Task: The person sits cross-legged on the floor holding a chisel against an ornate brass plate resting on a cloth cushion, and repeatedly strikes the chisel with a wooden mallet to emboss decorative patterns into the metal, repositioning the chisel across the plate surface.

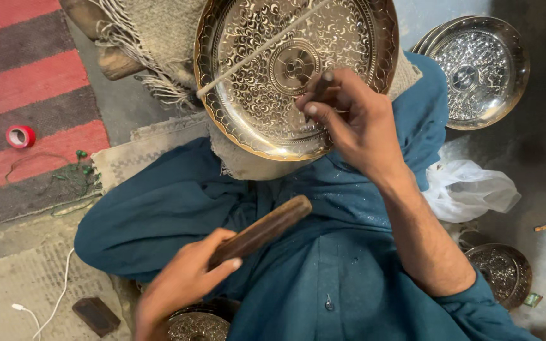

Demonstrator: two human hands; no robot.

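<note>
A round brass plate (254, 95) with fine engraved floral work rests tilted on a burlap-covered support (159, 31) over my lap. My right hand (352, 123) pinches a small dark metal punch (317, 91), its tip set against the plate's surface right of the centre medallion. Lower down, my left hand (181, 281) grips a brown wooden mallet stick (263, 230), held above my teal garment and apart from the plate. A thin pale rod (254, 53) lies diagonally across the plate.
Stacked silver engraved plates (478, 69) sit at the upper right, with a white plastic bag (469, 189) below them. Small engraved bowls sit at the lower right (500, 271) and bottom centre (200, 325). A red tape roll (20, 136), green wire, white cable (52, 303) and dark block (96, 314) lie left.
</note>
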